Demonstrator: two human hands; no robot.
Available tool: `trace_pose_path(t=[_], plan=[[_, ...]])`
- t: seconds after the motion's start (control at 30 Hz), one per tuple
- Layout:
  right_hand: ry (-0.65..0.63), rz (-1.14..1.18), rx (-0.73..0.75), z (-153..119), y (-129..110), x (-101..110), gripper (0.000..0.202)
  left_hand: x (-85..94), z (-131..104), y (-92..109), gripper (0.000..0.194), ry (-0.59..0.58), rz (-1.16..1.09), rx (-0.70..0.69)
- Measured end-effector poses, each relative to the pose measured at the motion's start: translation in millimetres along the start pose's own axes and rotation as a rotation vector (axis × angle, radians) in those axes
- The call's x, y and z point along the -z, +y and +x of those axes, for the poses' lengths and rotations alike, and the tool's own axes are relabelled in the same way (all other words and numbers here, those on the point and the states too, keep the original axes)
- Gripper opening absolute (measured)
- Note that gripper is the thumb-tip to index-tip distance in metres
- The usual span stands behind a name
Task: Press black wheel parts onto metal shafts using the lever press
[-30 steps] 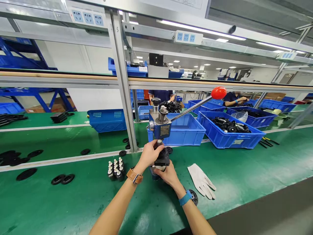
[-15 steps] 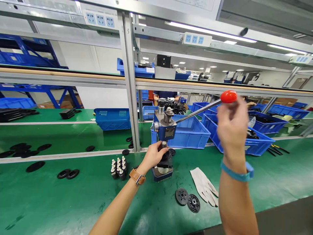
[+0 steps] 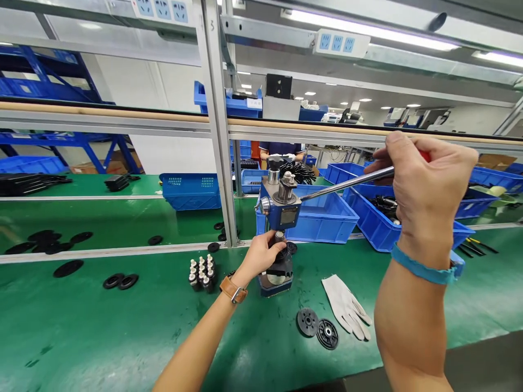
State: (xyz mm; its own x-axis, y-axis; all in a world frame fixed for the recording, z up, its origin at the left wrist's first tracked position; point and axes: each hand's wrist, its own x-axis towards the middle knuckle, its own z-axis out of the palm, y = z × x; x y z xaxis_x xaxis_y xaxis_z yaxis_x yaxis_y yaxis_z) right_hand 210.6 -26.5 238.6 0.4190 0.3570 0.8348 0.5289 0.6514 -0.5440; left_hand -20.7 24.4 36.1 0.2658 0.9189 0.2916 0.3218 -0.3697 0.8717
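A blue hand press (image 3: 284,209) with a metal lever (image 3: 347,184) stands on the green bench. My right hand (image 3: 429,179) is wrapped round the lever's red knob, of which only a sliver shows between the fingers. Under the press head, my left hand (image 3: 263,253) has thumb and fingers closed round a small dark part (image 3: 278,251) below the ram; the fingers partly hide it. Left of the press, several small black parts with white tips (image 3: 202,272) stand grouped. Two black discs (image 3: 307,322) and a white glove (image 3: 345,306) lie in front, to the right.
Blue bins (image 3: 322,218) stand behind the press and to the right, some with black parts. More black discs (image 3: 68,268) lie at the left. A metal post (image 3: 218,125) rises behind the bench's near part. A person in dark clothes is across the line.
My right hand has closed round the red knob, which was in fuller view before, and appears further right and larger. My left hand keeps its hold at the press. The view has shifted slightly.
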Motion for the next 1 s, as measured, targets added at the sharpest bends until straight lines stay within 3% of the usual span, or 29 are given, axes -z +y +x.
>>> trace_pose_path(t=[0.4, 0.77, 1.0], plan=[[-0.006, -0.138, 0.029, -6, 2, 9, 0.028, 0.0, 1, -3, 0.027, 0.002, -0.025, -0.009], [0.123, -0.091, -0.026, -67, 8, 33, 0.027, -1.6, -3, -2, 0.031, 0.007, -0.041, 0.008], [0.016, -0.204, -0.006, -36, 2, 28, 0.026, -2.2, 2, -4, 0.029, 0.024, -0.054, 0.029]])
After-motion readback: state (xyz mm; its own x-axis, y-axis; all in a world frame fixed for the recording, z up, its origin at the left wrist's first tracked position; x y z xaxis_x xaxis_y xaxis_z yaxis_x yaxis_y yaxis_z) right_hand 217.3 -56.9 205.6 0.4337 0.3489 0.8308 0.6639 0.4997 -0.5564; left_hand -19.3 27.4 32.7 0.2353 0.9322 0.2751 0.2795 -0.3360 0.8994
